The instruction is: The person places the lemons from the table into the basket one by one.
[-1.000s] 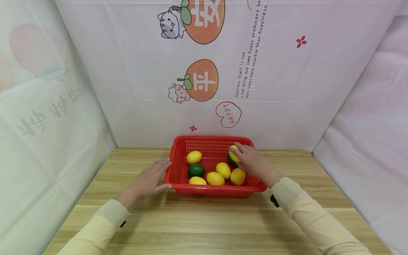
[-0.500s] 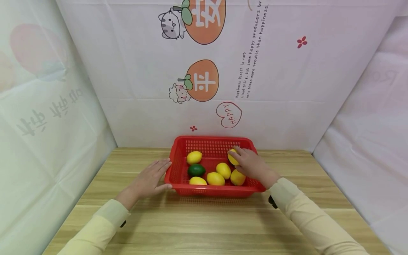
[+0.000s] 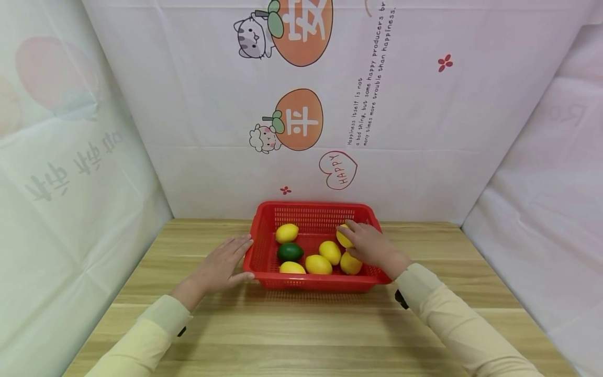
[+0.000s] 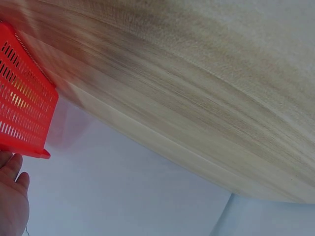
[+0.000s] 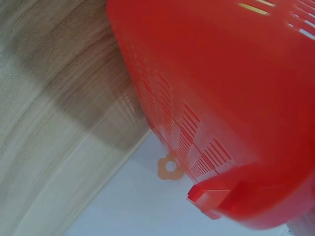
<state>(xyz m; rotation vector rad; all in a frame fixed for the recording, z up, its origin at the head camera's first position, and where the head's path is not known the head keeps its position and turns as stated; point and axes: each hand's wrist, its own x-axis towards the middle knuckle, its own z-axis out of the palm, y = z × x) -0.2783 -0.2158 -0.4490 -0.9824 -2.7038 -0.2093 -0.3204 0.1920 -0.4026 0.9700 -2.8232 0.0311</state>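
A red plastic basket [image 3: 325, 281] stands on the table, holding several yellow lemons and a dark green fruit [image 3: 290, 252] shaped like a lemon or lime. My right hand [image 3: 375, 247] reaches over the basket's right side and grips a lemon [image 3: 344, 238] inside, partly covered by the fingers. Just in front of that hand sits a deeper yellow lemon [image 3: 350, 263], beside another lemon [image 3: 330, 253]. My left hand [image 3: 214, 269] rests its extended fingers against the basket's left rim. In the right wrist view the basket wall [image 5: 211, 73] hides most of that hand.
More lemons lie in the basket: one at the back left [image 3: 287, 233] and two along the front, a lemon [image 3: 319, 264] and a half-hidden lemon [image 3: 292, 267]. Behind the wooden table [image 3: 301, 335] rises a printed white cloth [image 3: 212, 173]; cloth also hangs at both sides.
My right hand has lowered the lemon slightly and brought it toward me. A second green fruit, seen under it a second ago, is now out of sight. My left hand stays put.
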